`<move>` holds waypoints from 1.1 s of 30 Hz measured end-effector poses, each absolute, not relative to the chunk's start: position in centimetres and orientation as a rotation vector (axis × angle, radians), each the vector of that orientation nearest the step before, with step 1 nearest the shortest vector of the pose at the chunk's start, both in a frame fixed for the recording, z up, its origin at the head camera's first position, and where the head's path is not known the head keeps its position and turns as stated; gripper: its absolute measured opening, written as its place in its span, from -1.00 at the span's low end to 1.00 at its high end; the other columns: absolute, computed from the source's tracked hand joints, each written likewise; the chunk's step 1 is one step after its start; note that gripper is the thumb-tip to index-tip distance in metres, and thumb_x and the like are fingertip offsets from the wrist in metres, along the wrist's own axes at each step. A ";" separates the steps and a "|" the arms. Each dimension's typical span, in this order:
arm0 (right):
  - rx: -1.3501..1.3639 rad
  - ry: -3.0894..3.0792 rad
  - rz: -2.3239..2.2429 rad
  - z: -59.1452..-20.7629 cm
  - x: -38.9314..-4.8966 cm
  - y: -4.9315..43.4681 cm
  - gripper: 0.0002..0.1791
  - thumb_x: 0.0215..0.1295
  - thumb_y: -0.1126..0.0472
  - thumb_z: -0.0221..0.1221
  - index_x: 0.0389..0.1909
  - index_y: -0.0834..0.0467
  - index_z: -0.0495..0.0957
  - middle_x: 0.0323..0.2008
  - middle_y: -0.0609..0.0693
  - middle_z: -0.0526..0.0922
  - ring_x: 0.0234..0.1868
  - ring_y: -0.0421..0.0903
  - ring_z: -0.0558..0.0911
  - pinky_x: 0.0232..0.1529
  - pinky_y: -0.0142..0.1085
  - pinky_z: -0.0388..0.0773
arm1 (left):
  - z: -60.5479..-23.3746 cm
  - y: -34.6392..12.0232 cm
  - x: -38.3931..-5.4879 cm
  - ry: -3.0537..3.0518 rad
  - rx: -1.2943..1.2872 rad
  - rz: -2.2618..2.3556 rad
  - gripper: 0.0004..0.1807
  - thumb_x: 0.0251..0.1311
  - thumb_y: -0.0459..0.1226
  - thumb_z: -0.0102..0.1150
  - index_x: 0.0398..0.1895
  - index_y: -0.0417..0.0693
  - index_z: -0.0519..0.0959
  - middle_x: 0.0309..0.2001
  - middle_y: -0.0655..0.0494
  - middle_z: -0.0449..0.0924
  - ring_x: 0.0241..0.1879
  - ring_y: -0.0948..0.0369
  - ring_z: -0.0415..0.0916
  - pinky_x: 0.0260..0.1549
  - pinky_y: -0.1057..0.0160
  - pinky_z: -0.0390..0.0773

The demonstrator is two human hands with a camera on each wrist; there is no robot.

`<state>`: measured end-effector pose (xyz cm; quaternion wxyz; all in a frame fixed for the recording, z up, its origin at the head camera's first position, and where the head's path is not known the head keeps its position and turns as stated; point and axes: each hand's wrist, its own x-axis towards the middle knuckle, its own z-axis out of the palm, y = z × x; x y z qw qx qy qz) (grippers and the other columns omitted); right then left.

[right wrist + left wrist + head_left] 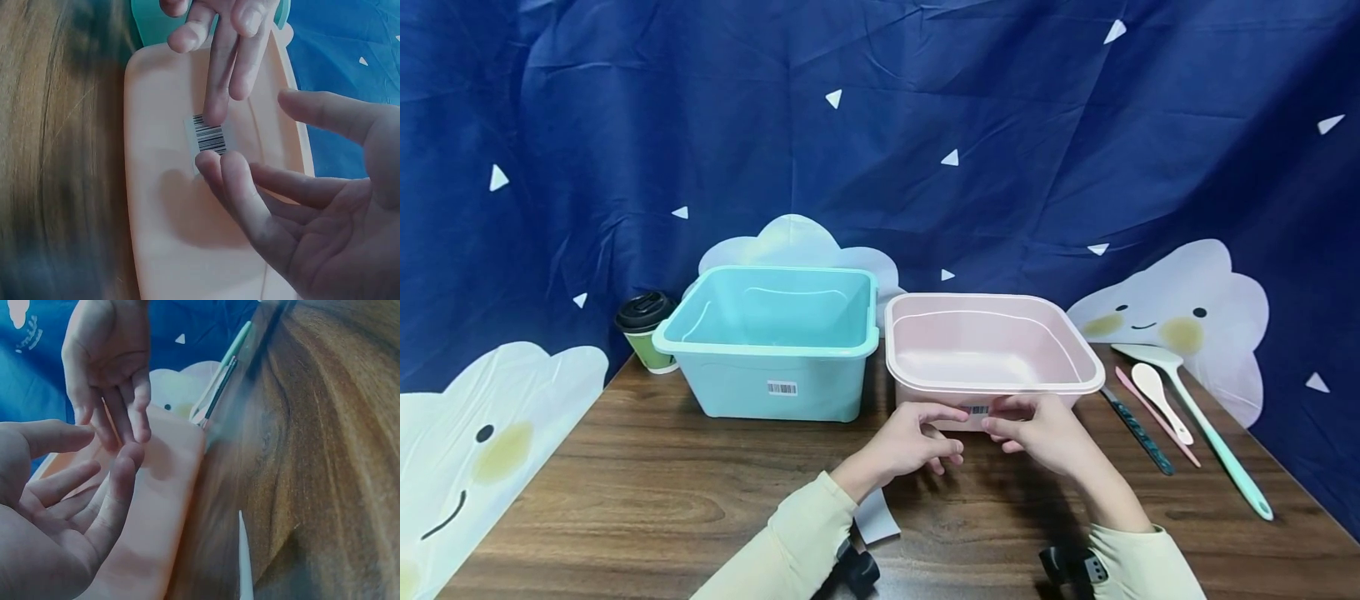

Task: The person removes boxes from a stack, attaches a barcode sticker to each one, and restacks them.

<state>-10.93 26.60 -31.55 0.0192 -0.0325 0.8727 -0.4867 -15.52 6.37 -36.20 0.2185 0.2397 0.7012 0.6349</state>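
Observation:
A pale pink plastic tub [955, 387] stands on the wooden table, with a barcode label [210, 137] on its front wall. Just before that wall, my left hand [910, 437] has its fingers loosely bent around nothing I can see. Facing it from the other side, my right hand [1048, 433] is also relaxed, its fingertips close to the label. In the right wrist view, fingertips of both hands overlap the label's edges; whether they touch it I cannot tell. A flat white piece [876, 517], like card, lies beneath my left wrist, partly hidden by the sleeve.
Left of the pink tub is a turquoise tub [767, 351], then a green cup with black lid [652, 342]. On the right lie a dark-handled utensil [1138, 433], a thin pink stick-like utensil [1157, 417], a white spoon [1161, 400] and a mint-handled turner [1217, 442].

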 end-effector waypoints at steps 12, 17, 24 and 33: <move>-0.206 2.602 -1.558 -31.9 -11.1 27.2 -0.52 0.36 0.28 0.25 0.10 0.60 0.46 -0.12 0.34 0.71 -0.18 0.00 0.75 -0.25 -0.23 0.75 | -35.8 5.8 -15.8 1.947 0.641 1.771 -0.62 0.27 -0.45 0.22 0.15 -0.32 0.59 -0.31 -0.36 0.73 -0.34 -0.18 0.71 -0.51 0.27 0.66; -0.192 2.568 -1.577 -31.1 -10.7 28.6 -0.48 0.40 0.22 0.22 0.15 0.60 0.43 -0.06 0.40 0.70 -0.22 -0.04 0.78 -0.22 -0.25 0.75 | -35.0 5.4 -15.9 1.946 0.571 1.818 -0.75 0.33 -0.40 0.21 0.02 -0.32 0.66 -0.16 -0.23 0.74 -0.49 0.22 0.67 -0.58 0.40 0.58; -0.231 2.644 -1.623 -29.4 -10.0 31.2 -0.49 0.47 0.19 0.17 0.15 0.59 0.44 -0.12 0.25 0.77 -0.28 -0.15 0.79 -0.24 -0.20 0.76 | -33.6 4.5 -16.0 2.102 0.567 1.740 -0.80 0.33 -0.38 0.19 -0.10 -0.35 0.68 -0.33 -0.10 0.75 -0.57 0.27 0.61 -0.66 0.41 0.52; 0.118 2.652 -2.228 -28.7 -9.7 33.4 -0.85 0.40 0.26 0.23 -0.32 -0.04 0.72 -0.47 -0.25 0.78 -0.44 -0.31 0.76 -0.43 -0.45 0.68 | -32.6 4.0 -15.1 2.540 0.313 1.680 -0.91 0.14 -0.28 0.23 -0.38 -0.08 0.68 -0.60 0.03 0.68 -0.68 0.30 0.53 -0.67 0.38 0.49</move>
